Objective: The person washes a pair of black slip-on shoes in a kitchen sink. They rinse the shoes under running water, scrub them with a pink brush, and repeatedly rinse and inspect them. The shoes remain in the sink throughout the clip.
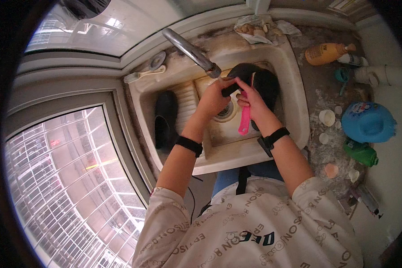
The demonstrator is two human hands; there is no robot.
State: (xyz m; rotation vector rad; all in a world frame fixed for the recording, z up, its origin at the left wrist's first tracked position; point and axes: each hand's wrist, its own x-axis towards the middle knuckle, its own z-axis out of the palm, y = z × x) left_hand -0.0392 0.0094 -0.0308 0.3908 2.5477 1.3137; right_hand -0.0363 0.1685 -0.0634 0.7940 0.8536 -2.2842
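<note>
Under the tap [194, 52], my left hand [213, 98] grips a small black piece [230, 89], too covered to name. A thin stream of water seems to fall by these fingers. My right hand [254, 102] holds a tool by its pink handle [244, 122], which points down towards me; its head is hidden. The right fingertips meet the black piece too. Just beyond the right hand, a black boot or shoe [269, 83] lies in the sink basin, partly covered by the hand. Another black boot [166, 107] rests at the left, beside the ribbed washboard [188, 100].
The ceramic sink [301, 114] has a drain [223, 114] below my hands. A pale brush [144, 74] lies on its back-left rim, a plastic bag [254, 30] behind. On the right ledge are an orange pump bottle [326, 53], a blue jug [368, 122] and a green bottle [360, 152].
</note>
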